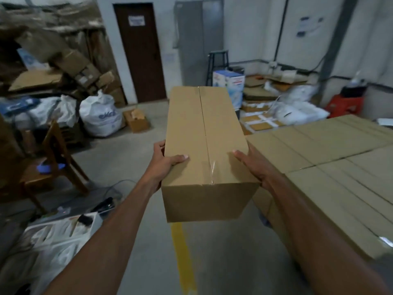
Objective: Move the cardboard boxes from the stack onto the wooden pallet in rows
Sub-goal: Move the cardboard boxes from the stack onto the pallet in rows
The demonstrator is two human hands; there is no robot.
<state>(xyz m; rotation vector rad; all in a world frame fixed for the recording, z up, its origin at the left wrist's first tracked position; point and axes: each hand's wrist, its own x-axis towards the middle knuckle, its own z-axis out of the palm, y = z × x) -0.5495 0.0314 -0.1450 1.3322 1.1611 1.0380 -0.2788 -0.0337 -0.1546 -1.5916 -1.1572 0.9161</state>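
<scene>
**One box held off the floor in both hands, beside the stack**

Item held: a long, closed cardboard box [204, 145] is in the air in front of the person, its length pointing away from the camera. The top flaps meet along a centre seam sealed with clear tape. The near end face is plain and undamaged.

Left hand [168, 165]: it grips the near left edge of the box. The thumb lies flat on the top face, pointing toward the seam. The fingers [159, 146] curl against the left side wall, close together.

Right hand [253, 167]: it grips the near right edge. The thumb rests on the top face. The other fingers go down the right side wall and are hidden by the box, so I cannot tell whether they are spread or together.

Position: the box is just left of the stack of boxes [331, 156], whose flat top of like cartons in tight rows fills the right of the view. Whether the box's right side touches the stack cannot be told. Below the box lies the concrete floor [212, 262], marked with a yellow line [180, 252].

Surroundings: a wooden chair [53, 158] stands at the left, a white sack [100, 118] and a small open carton [136, 121] farther back, and a brown door [140, 52] is in the far wall.
</scene>
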